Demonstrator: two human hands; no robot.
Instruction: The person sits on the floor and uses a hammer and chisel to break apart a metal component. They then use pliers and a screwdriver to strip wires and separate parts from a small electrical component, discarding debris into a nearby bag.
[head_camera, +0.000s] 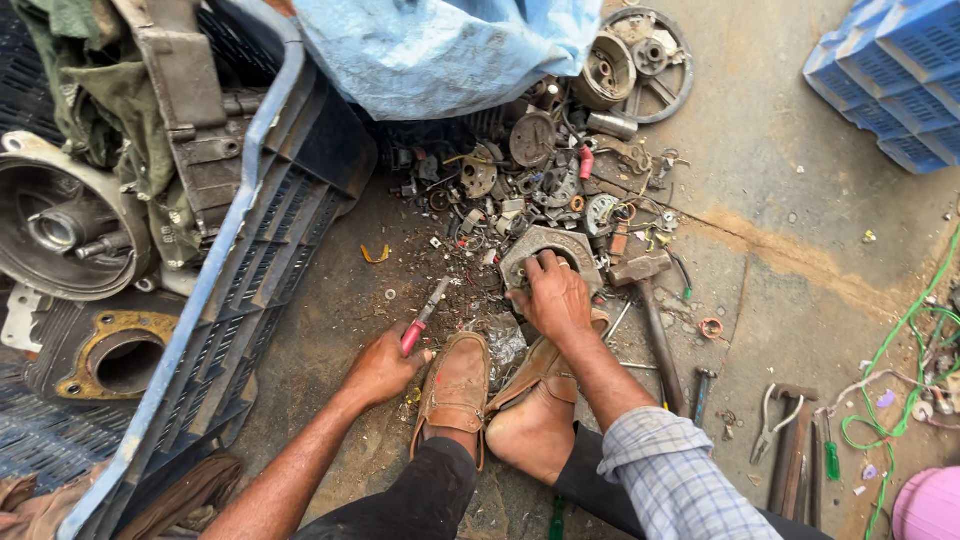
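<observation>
Oily concrete floor (780, 300), scrap heap. Right hand (556, 296) pins metal housing plate (548, 250); left hand (385, 365) grips red-handled screwdriver (424, 316). Prying step; next needs tip seated, plate steady.

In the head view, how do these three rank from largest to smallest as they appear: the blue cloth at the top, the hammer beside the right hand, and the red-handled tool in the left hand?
1. Blue cloth, by far the largest.
2. Hammer, with its long wooden handle.
3. Red-handled tool, the smallest; the left hand hides part of its handle.

All three lie at similar distance, so the order seems safe.
</observation>
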